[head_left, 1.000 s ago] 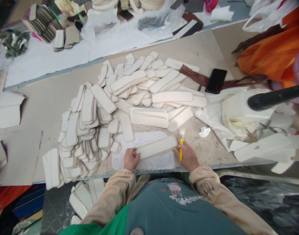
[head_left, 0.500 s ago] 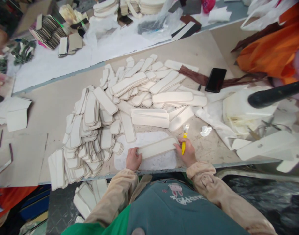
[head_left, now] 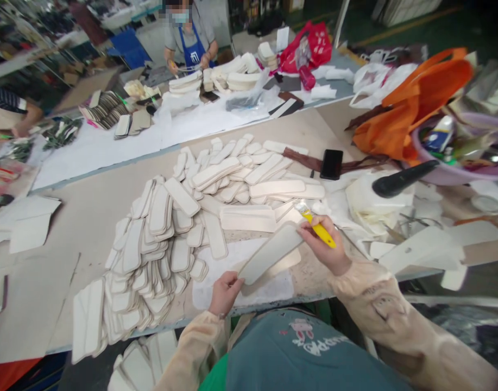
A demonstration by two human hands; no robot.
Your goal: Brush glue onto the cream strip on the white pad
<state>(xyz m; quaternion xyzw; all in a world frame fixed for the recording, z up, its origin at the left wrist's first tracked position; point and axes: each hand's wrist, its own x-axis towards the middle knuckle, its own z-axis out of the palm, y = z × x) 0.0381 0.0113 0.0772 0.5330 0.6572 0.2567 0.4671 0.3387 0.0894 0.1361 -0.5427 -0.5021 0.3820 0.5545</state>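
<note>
A long pale panel (head_left: 272, 256) with rounded corners is lifted off the white sheet (head_left: 213, 259) and tilted, its right end higher. My left hand (head_left: 225, 295) pinches its lower left end. My right hand (head_left: 329, 248) grips the upper right end, and the same hand holds a yellow-handled brush (head_left: 322, 232) with whitish matter on its head. Another pale panel (head_left: 287, 262) shows on the sheet beneath the raised one. Just beyond it lie a short stack of panels (head_left: 247, 218) and a large heap of similar panels (head_left: 175, 224).
A white container (head_left: 365, 203) with a dark handle-like piece stands at right, near scissors and cut pieces (head_left: 423, 247). A phone (head_left: 331, 164) lies behind it. Across the tables, a co-worker in a blue apron (head_left: 194, 52) handles strips. An orange bag (head_left: 389, 127) sits at back right.
Both hands have raised the panel from the sheet and tilted it, right end up. The brush has swung with the right hand. The view has tipped up, showing the co-worker.
</note>
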